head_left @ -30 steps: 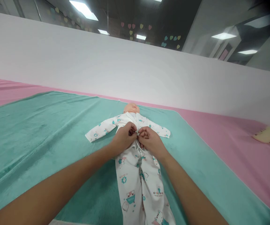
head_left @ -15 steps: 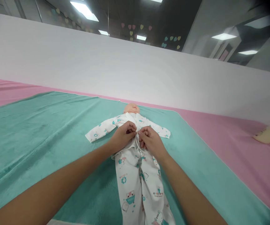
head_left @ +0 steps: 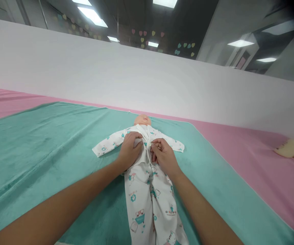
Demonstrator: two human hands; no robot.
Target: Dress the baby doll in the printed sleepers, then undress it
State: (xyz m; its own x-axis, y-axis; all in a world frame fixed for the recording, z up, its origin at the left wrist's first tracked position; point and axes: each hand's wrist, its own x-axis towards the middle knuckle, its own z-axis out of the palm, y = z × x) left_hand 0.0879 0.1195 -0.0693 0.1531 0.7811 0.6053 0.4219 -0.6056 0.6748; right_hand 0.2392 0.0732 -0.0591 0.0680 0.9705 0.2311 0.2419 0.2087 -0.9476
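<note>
- Two bare hands are working at the chest of a baby doll [head_left: 142, 119] that is lying on its back on a teal blanket [head_left: 47, 143], head toward the blanket's far edge, legs running toward the near edge
- The doll is wearing a white printed romper [head_left: 149, 194], with both sleeves spreading flat to either side and the legs lying straight
- The left hand [head_left: 129, 149] is curling over the left half of the romper's front, fingertips pressing and gathering the cloth beside the centre opening; it is closing on fabric, not lying flat
- The right hand [head_left: 163, 154] is sitting just across the opening, thumb and fingers pinching the other edge of the placket next to a small white snap [head_left: 149, 144]
- Both hands are nearly touching each other over the midline, at chest height
- Judging by how the garment is lying, the neck end above the hands is looking closed, and the fastening at the chest is the one being handled; the placket just below the hands is appearing to gape a little, and the state of the closures down the legs is too small to be telling
- So the dressing is seeming well underway, with the lower front probably remaining
- The blanket is covering a pink sheet [head_left: 264, 170], with a white partition [head_left: 111, 78] standing along its far edge
- Near the sheet's right edge, a cream-coloured object [head_left: 291, 147] is lying well apart from the doll; what it is cannot be made out
</note>
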